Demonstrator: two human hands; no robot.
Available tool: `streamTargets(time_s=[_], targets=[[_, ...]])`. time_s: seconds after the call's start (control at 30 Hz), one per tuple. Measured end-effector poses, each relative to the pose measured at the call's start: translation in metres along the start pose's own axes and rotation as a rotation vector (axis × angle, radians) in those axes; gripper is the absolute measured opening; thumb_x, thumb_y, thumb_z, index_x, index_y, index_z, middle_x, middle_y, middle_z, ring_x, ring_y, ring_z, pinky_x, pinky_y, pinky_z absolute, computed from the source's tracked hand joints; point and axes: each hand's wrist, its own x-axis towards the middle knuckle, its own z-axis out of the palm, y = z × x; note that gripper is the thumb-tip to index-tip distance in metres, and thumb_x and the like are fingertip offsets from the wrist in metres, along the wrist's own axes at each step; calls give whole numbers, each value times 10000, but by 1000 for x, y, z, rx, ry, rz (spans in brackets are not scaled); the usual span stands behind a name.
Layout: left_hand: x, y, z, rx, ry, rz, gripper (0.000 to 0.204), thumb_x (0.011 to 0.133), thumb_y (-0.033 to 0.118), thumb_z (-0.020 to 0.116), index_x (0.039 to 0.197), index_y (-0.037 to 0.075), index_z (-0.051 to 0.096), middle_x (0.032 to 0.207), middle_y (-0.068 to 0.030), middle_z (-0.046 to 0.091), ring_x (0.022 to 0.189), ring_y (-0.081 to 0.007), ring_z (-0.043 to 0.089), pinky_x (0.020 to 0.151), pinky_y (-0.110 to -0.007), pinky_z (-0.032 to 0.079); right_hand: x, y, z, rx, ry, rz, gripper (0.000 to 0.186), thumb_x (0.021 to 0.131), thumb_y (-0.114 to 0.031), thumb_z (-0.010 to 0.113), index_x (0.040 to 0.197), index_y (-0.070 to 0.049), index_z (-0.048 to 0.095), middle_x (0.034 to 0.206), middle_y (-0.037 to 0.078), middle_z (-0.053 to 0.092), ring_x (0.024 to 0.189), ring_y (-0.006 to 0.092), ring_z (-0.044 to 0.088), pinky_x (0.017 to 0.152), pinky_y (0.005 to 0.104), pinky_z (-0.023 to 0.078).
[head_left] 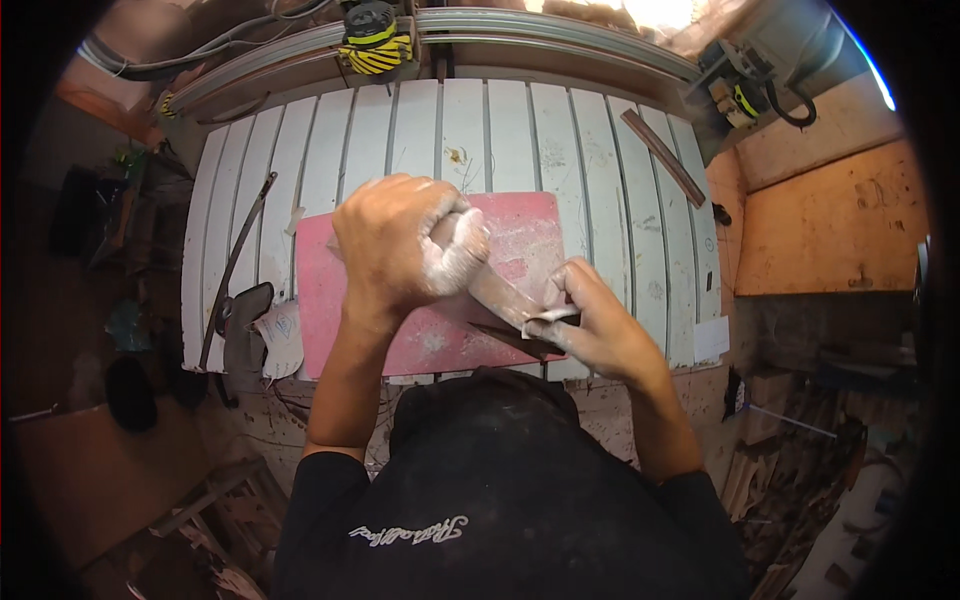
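My left hand (pixel 410 240), its fingers coated in white dust, is closed in a fist round a narrow, dusty brown wooden piece (pixel 502 297). The piece slants down to the right from the fist, and the part inside the fist is hidden. At its lower right end, my right hand (pixel 608 328) pinches a small folded piece of sandpaper (pixel 553 316) between thumb and fingers, against the wood. Both hands are above a pink board (pixel 335 325) dusted with white, which lies on a white slatted table (pixel 310 150). Below the wooden piece, a dark strip (pixel 515 342) is partly hidden.
A long dark bar (pixel 236 262) lies on the table's left, with a pale printed sheet (pixel 282 340) at the near left corner. A brown strip (pixel 662 158) rests far right. Behind the table runs a metal rail (pixel 560 30) carrying a yellow-and-black striped tool (pixel 378 52).
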Motion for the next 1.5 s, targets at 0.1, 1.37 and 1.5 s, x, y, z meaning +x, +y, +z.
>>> streamTargets(time_s=[0.1, 1.37, 1.5], targets=[[2, -2, -2, -16, 6, 2, 298, 804, 332, 679, 718, 49, 715, 673, -108, 672, 607, -298, 646, 610, -394, 502, 18, -15, 15, -49, 97, -122, 401, 838, -132, 900, 1026, -48, 555, 1032, 126, 532, 958, 288, 549, 857, 397, 481], [7, -6, 16, -45, 145, 89, 336, 846, 279, 619, 703, -9, 715, 669, -143, 693, 594, -285, 671, 609, -384, 526, -20, 14, 28, 90, 550, 137, 352, 882, -4, 831, 985, -59, 499, 1039, 81, 442, 929, 176, 484, 847, 326, 462], [6, -9, 22, -71, 152, 35, 311, 797, 323, 676, 694, 33, 717, 663, -111, 684, 595, -285, 653, 600, -384, 503, -43, 22, 23, 70, 426, 133, 355, 888, -2, 832, 983, -51, 494, 1063, 81, 437, 902, 161, 494, 824, 320, 474]])
